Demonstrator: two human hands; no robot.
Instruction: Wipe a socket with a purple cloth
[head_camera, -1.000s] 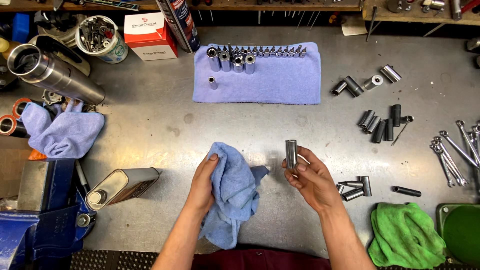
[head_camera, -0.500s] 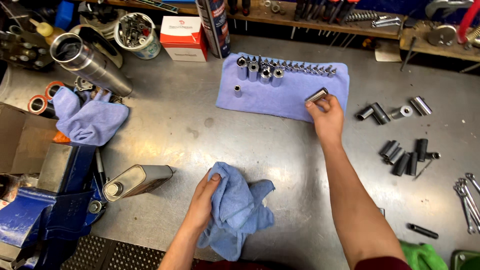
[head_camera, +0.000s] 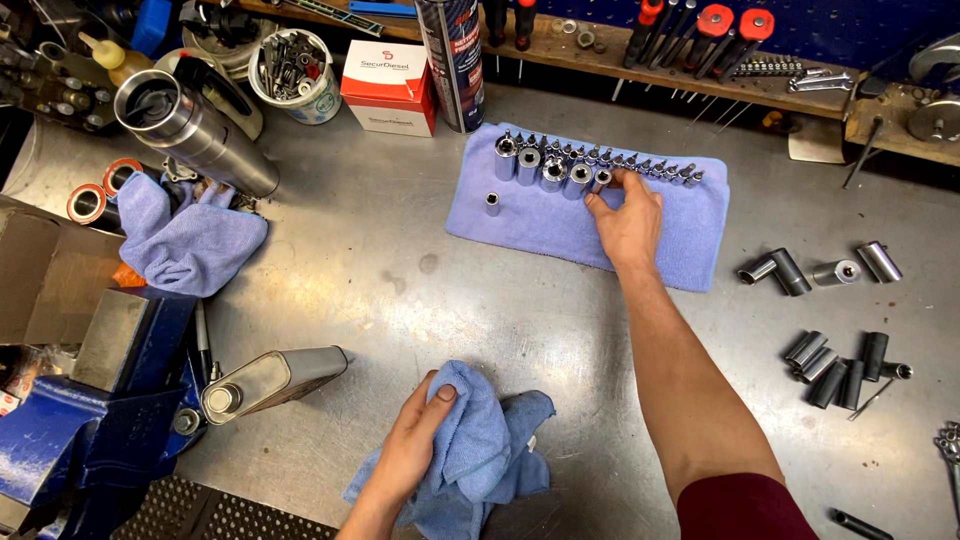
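Steel bench (head_camera: 400, 270): right hand (head_camera: 628, 222) pinching socket (head_camera: 601, 179) (on cloth (head_camera: 560, 225)), left hand (head_camera: 410, 445) gripping rag (head_camera: 480, 455).

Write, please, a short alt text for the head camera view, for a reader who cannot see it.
A person's right hand reaches to a row of metal sockets lined up on a blue cloth on a metal workbench, while the left hand rests on a crumpled blue rag. More sockets lie loose to the right.
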